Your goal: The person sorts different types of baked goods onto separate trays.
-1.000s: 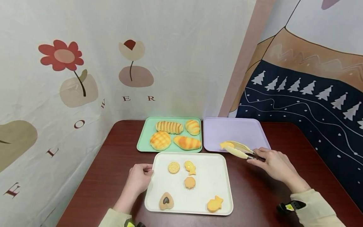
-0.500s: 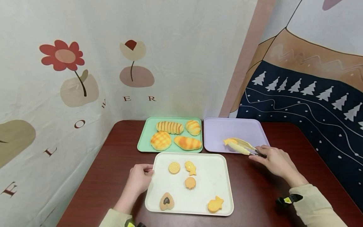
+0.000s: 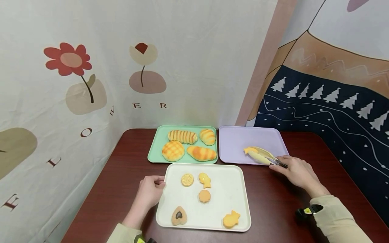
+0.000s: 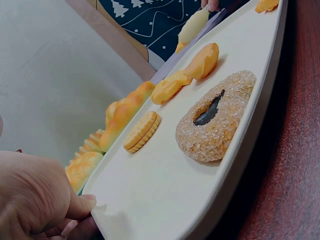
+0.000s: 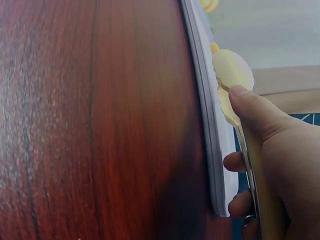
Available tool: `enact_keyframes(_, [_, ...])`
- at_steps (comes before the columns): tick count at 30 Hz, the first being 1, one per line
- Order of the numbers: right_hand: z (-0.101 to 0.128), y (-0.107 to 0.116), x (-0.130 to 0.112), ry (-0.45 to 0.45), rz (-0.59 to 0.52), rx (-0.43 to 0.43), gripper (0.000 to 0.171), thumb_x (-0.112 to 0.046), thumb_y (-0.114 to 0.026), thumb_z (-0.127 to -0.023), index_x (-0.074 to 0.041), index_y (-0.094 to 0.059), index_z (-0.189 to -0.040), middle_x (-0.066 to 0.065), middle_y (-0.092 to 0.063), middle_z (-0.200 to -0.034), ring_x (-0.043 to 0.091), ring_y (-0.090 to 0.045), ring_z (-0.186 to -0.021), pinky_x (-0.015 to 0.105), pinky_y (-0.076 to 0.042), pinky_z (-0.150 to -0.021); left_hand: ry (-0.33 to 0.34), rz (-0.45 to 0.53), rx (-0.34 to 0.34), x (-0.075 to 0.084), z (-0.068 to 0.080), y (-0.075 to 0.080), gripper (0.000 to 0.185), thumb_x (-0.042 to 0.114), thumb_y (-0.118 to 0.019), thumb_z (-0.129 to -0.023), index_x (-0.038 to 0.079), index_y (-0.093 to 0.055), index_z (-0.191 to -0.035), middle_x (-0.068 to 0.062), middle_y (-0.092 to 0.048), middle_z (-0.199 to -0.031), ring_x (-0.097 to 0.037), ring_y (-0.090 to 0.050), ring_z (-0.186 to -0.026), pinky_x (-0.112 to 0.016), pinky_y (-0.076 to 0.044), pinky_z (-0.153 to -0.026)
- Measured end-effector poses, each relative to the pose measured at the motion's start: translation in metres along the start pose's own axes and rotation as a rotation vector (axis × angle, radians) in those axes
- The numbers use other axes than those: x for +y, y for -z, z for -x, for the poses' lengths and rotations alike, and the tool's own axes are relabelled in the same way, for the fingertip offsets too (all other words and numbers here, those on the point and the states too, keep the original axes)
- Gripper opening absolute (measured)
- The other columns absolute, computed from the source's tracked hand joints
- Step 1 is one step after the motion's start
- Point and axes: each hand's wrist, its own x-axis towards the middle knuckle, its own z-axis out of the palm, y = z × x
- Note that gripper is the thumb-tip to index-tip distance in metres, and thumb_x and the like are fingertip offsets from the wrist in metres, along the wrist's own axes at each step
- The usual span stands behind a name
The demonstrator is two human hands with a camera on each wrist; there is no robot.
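My right hand grips yellow tongs, also seen in the right wrist view, where my thumb presses on them. Their tips pinch a small yellow star-shaped cookie low over the purple tray. At the left rim of the white tray, my left hand holds on, thumb on top in the left wrist view. On that tray lie a round cookie, a fish cookie, a shell cookie, a heart cookie and another fish cookie.
A green tray at the back left holds several bread rolls. All trays sit on a dark red wooden table pushed into a corner of fabric-covered walls. Bare tabletop lies to the left and right of the white tray.
My right hand has carried the tongs and star cookie a little to the right and farther back over the purple tray. My left hand has stayed on the white tray's rim.
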Motion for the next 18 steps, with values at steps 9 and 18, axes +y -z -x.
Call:
enact_keyframes(9, [0.0004,0.0002,0.0037,-0.018,-0.004,-0.010,0.092,-0.077,-0.058,-0.094,0.003,-0.065,-0.141,0.036,-0.057,-0.142,0.056,-0.054,-0.128,0.074,-0.043,-0.099,0.001,-0.004,-0.005,0.0006,0.0007,0.0005,0.018,0.003,-0.072,-0.096,0.000,-0.080,-0.112,-0.001,-0.075,-0.089,-0.017,-0.070,-0.083,-0.038,-0.058,-0.075])
enact_keyframes(18, [0.0019,0.0036,0.0051,-0.021,0.002,-0.018,0.097,-0.079,-0.057,-0.093,0.004,-0.064,-0.141,0.037,-0.056,-0.141,0.056,-0.054,-0.127,0.074,-0.043,-0.098,-0.002,-0.008,-0.002,0.0001,0.0012,0.0002,0.018,0.003,-0.072,-0.096,0.000,-0.080,-0.112,-0.002,-0.075,-0.090,-0.017,-0.070,-0.084,-0.038,-0.059,-0.075])
